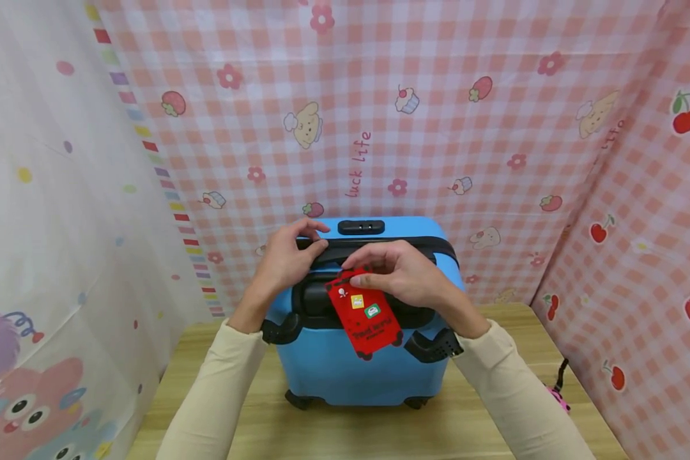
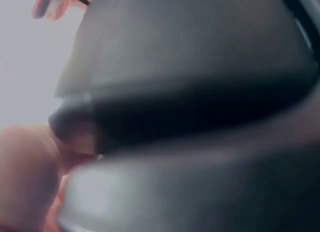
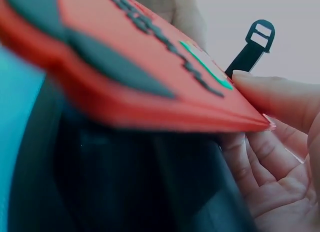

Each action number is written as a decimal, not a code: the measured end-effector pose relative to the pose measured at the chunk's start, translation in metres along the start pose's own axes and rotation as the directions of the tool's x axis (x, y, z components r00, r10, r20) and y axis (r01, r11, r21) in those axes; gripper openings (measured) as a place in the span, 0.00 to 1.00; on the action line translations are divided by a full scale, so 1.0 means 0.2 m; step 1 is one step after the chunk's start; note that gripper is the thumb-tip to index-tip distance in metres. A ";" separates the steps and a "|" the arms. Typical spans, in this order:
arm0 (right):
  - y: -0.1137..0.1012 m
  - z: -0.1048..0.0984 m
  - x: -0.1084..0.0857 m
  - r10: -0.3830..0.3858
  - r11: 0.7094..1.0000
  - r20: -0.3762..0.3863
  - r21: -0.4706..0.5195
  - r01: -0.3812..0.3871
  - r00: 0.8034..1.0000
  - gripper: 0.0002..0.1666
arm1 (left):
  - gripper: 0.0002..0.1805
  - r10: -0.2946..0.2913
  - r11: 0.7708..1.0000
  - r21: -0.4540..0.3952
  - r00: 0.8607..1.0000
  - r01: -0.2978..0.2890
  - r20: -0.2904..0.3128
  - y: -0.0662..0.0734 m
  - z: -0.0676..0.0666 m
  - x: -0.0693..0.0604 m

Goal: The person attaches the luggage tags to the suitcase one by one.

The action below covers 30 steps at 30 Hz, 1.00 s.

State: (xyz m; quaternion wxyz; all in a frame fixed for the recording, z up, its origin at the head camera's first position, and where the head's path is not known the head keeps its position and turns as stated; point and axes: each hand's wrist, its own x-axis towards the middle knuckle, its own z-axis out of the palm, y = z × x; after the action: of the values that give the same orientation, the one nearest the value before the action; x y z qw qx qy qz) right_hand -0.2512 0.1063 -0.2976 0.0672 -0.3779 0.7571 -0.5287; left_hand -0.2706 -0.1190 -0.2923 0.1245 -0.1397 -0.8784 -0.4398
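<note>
Right hand (image 1: 408,273) pinches the red luggage tag (image 1: 363,319) near the left hand (image 1: 287,255).

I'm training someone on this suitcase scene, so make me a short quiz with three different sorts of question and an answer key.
1. Multiple choice: which hand pinches the red tag?
A. Left
B. Right
C. Both

2. True or false: the blue suitcase stands upright on the wood-patterned table.

3. Fill in the blank: in the right wrist view, the free end of the black strap carries a ______.

Key:
1. B, the right hand.
2. True.
3. Buckle.
</note>
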 end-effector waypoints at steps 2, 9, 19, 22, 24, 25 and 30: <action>0.00 0.00 0.00 0.005 1.000 -0.008 -0.010 -0.005 1.000 0.14 | 0.08 0.011 1.000 -0.021 1.000 -0.011 -0.023 0.00 0.01 0.00; -0.01 0.02 0.00 0.019 0.997 -0.043 -0.080 -0.022 0.999 0.13 | 0.06 0.009 0.996 -0.093 0.998 -0.014 -0.057 0.02 0.00 -0.01; -0.05 0.07 0.04 -0.038 0.979 -0.141 -0.204 0.008 0.989 0.08 | 0.12 -0.042 0.962 -0.273 0.996 0.020 -0.074 0.04 -0.01 0.02; -0.05 0.09 0.05 -0.075 0.974 -0.162 -0.221 0.038 0.984 0.09 | 0.14 -0.041 0.953 -0.301 0.998 0.027 -0.040 0.03 -0.02 0.02; -0.04 0.10 0.06 -0.109 0.970 -0.172 -0.232 0.067 0.979 0.09 | 0.13 -0.029 0.954 -0.298 0.999 0.022 -0.018 0.02 -0.02 0.02; -0.03 0.10 0.06 -0.123 0.968 -0.177 -0.238 0.079 0.977 0.09 | 0.13 -0.019 0.955 -0.296 1.000 0.016 -0.010 0.01 -0.02 0.03; -0.01 0.10 0.05 -0.120 0.978 -0.192 -0.191 0.083 0.974 0.10 | 0.14 0.002 0.961 -0.275 0.999 0.013 0.053 -0.01 -0.02 0.05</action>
State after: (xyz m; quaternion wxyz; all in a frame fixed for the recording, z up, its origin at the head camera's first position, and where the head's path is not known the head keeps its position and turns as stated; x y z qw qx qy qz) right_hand -0.2473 0.0855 -0.3014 -0.0720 -0.3650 0.7847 -0.4958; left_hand -0.2797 -0.1214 -0.2884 0.0793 -0.1650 -0.8122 -0.5539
